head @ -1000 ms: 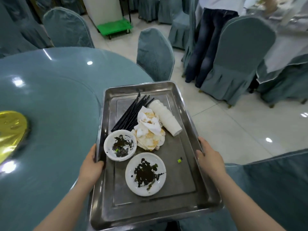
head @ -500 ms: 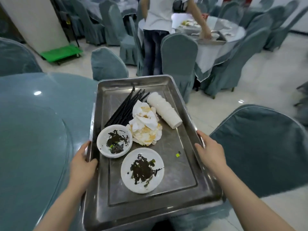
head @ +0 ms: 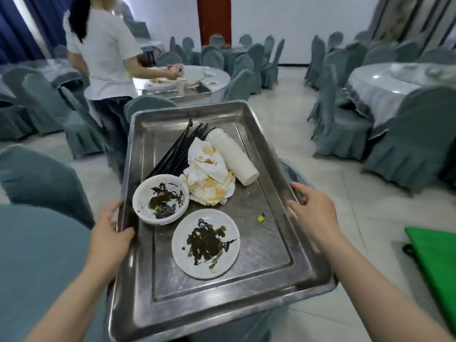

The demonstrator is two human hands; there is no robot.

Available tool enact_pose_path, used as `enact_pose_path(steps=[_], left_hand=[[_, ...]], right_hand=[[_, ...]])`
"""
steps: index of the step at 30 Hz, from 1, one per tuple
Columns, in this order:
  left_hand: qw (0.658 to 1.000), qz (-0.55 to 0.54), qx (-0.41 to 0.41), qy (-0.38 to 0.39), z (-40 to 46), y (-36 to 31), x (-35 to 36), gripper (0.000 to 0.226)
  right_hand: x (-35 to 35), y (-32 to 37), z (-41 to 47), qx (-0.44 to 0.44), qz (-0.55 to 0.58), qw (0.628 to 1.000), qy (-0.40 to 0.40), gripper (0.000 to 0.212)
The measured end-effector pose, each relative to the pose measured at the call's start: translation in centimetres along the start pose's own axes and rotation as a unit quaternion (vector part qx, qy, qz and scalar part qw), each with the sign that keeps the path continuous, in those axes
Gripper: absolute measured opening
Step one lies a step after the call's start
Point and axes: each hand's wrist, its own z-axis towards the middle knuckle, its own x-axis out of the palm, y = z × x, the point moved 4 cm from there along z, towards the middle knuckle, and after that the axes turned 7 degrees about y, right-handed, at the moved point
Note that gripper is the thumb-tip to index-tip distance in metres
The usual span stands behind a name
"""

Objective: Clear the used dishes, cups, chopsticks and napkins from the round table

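Hands are carrying a steel tray out in front of the person, its long axis running straight away from the body. The left hand is gripping the left rim near its middle, thumb curled over the edge; the right hand is gripping the right rim a little farther from the body, fingers wrapped under the lip. Both sit about equally near the load. On the tray, black chopsticks and stacked white cups are lying toward the far end, crumpled stained napkins between them, a dirty bowl by the left rim and a soiled plate nearer the middle. Judging by the floor below, the tray is being held off the blue-covered desk, which is lying at the lower left.
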Motion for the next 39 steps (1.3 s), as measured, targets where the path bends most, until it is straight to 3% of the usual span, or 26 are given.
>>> enact_pose_path(steps=[6, 12, 22, 28, 39], left_hand=[[0.991, 0.012, 0.059, 0.122, 3.0, -9.7, 13.2, 0.071], [0.97, 0.047, 0.172, 0.166, 2.7, -20.7, 29.1, 0.068], [0.921, 0.031, 0.249, 0.299, -0.7, -33.6, 53.9, 0.066], [0.891, 0.068, 0.267, 0.361, -2.2, -38.7, 66.0, 0.063], [0.83, 0.09, 0.27, 0.479, -0.6, -41.8, 91.7, 0.07]], right_hand=[[-10.4, -9.3, 1.9, 0.067, 0.001, 0.993, -0.093, 0.045], [-23.3, -20.4, 3.8, 0.135, -0.009, 0.974, -0.183, 0.042], [-38.7, -35.4, 2.5, 0.233, 0.035, 0.926, -0.296, 0.042], [-44.4, -42.1, 1.7, 0.291, 0.047, 0.891, -0.344, 0.038], [-49.4, -55.6, 6.9, 0.369, 0.005, 0.851, -0.374, 0.034]])
